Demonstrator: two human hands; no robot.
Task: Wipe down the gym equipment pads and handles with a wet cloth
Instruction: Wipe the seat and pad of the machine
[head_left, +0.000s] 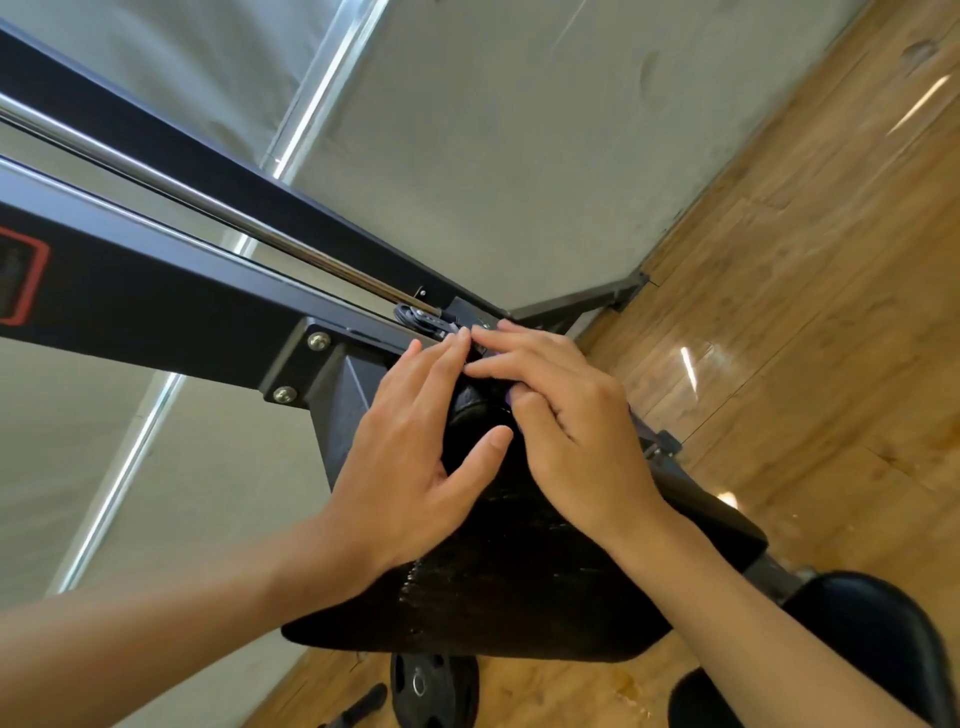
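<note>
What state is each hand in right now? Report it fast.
Left hand: open, fingers straight, resting on the black pad.
Right hand: open, fingers flat, pressing a purple cloth against the pad.

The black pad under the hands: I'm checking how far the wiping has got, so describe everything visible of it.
The black pad is a long cushion, vinyl-like, narrow at its far end by the frame and wider near the camera. Wet streaks glisten on it. The left hand rests on the far end, fingers straight; the right hand presses there over a sliver of purple cloth.
</note>
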